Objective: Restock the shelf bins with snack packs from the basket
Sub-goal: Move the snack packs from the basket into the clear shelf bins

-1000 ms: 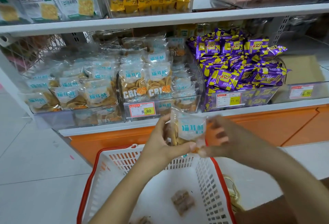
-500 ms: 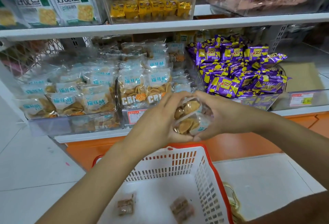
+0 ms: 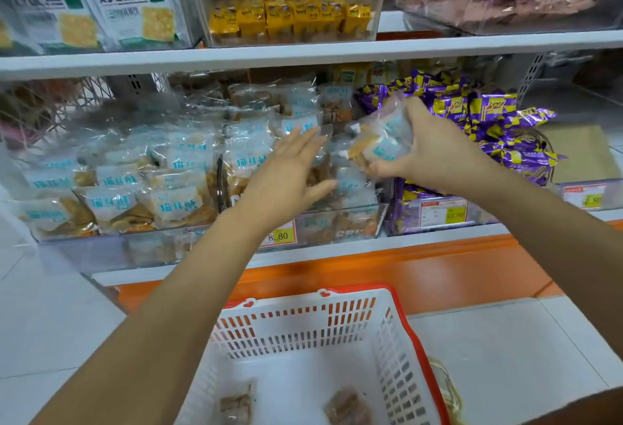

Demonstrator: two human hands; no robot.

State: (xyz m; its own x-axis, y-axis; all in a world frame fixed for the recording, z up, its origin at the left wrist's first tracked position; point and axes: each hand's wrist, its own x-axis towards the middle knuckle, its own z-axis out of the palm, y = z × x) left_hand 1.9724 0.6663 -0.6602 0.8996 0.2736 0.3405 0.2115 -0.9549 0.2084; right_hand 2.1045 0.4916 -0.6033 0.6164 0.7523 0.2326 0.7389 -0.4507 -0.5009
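A person's two bare arms reach from the bottom of the view toward a store shelf. The right hand (image 3: 435,151) is closed around a clear snack pack (image 3: 381,138), thumb beneath and fingers over the top, holding it in the air above the right end of the middle clear bin (image 3: 337,222). The pack shows pale blue printing, too blurred to read, and golden biscuits inside; its long axis tilts, running from lower left up to upper right. The left hand (image 3: 290,171) is open with fingers spread flat, holding nothing, over the packs in that same bin.

The packs heaped in this bin and in the left bin (image 3: 84,249) bear teal Chinese characters. A price tag (image 3: 279,235) on the middle bin reads "8.80". To the right, purple and yellow packs (image 3: 478,121) fill another bin. On the upper shelf sit green and white cracker bags (image 3: 131,9) with large Chinese lettering, and small yellow packs (image 3: 290,16).

Below, a white basket (image 3: 337,323) with a red rim holds two brown packs (image 3: 347,407).
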